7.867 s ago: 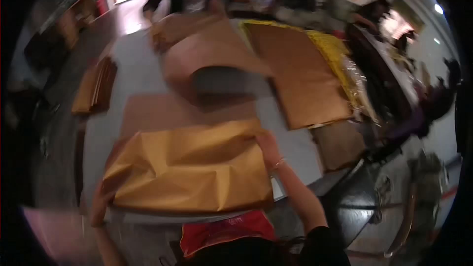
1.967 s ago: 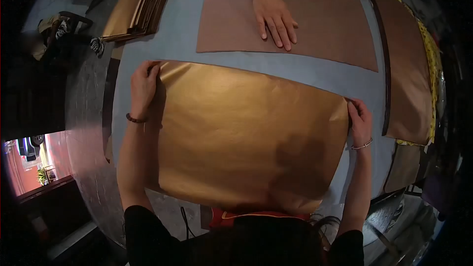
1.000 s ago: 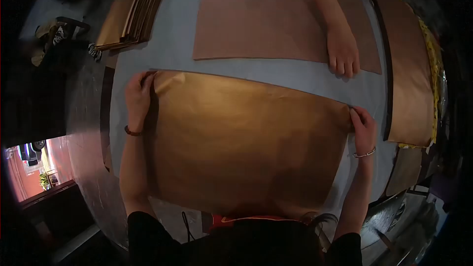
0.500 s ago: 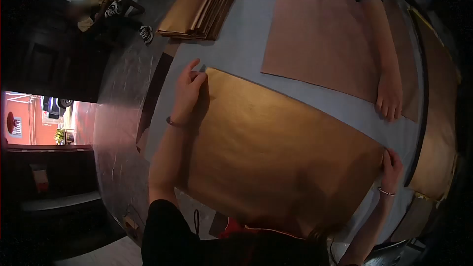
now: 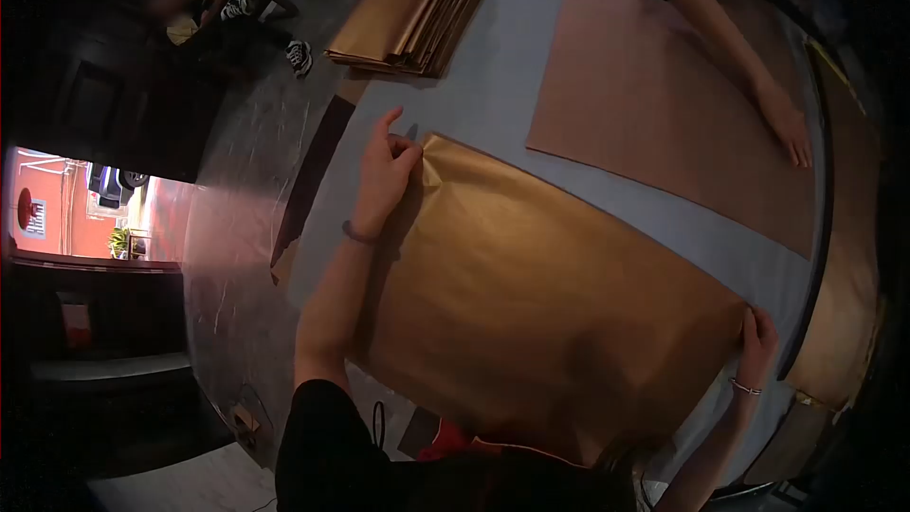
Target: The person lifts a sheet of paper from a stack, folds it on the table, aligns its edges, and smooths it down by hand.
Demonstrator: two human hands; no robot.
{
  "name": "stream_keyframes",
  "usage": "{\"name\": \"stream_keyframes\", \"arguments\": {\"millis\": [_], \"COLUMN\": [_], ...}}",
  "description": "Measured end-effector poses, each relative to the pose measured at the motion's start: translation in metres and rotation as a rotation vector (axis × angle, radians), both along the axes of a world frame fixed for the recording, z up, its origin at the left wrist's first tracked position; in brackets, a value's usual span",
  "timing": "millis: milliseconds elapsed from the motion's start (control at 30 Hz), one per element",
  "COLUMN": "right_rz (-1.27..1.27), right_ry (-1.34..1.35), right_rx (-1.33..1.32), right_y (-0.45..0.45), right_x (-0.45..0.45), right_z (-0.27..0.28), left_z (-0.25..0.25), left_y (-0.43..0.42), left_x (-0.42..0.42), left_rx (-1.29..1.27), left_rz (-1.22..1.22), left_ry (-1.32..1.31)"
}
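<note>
A large golden-brown sheet of paper (image 5: 550,294) spreads across the table in front of me. My left hand (image 5: 387,171) pinches its far left corner between thumb and finger, with the index finger pointing up; the paper creases slightly there. At the far right corner, my right hand (image 5: 758,346) has its fingers closed on the edge. The sheet's near edge reaches my body and is partly hidden there.
A co-worker's hand (image 5: 789,128) rests on a larger brown sheet (image 5: 654,104) across the blue-grey table (image 5: 479,114). A stack of folded brown paper (image 5: 408,14) lies at the far left. A seated person (image 5: 204,9) is beyond the table's left side.
The left corner of the sheet has become more creased under my left hand's pinch. The co-worker's hand has moved away from me, farther onto the other sheet. My view has shifted slightly.
</note>
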State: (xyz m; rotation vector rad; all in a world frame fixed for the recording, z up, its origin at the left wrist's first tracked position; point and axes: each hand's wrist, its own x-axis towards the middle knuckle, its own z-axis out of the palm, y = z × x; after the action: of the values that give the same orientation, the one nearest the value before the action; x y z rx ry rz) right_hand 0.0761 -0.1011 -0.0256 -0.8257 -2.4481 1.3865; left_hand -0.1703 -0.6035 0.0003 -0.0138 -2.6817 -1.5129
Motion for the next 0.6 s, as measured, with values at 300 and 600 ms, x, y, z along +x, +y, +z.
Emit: {"name": "stream_keyframes", "arguments": {"millis": [300, 600], "right_rz": [-0.008, 0.056], "right_ry": [-0.057, -0.03], "right_rx": [-0.111, 0.0], "right_y": [0.0001, 0.0027], "right_x": [-0.0018, 0.0], "right_z": [0.0012, 0.0038], "left_z": [-0.003, -0.0038], "left_y": [0.0019, 0.0035], "left_x": [-0.0019, -0.0069], "left_rx": [-0.089, -0.113], "left_rz": [0.013, 0.053], "left_ry": [0.066, 0.075]}}
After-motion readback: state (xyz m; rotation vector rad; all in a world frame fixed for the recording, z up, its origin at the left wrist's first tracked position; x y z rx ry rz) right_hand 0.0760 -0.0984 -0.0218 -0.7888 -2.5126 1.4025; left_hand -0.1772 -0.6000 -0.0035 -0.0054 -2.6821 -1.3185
